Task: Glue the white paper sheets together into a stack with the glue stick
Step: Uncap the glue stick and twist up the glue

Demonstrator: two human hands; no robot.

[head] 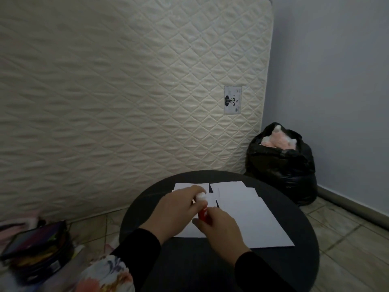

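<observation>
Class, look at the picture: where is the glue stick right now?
In the head view, the glue stick is held between both hands, left hand and right hand, above the white paper sheets on the round table.

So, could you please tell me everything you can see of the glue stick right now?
The glue stick is a small tube with a red body and a white end, plastic by the look of it. It is held tilted above the white paper sheets on the round dark table. The right hand grips the red body, while the left hand pinches the white end. Whether that end is a cap or the glue itself cannot be told; most of the tube is hidden.
</observation>
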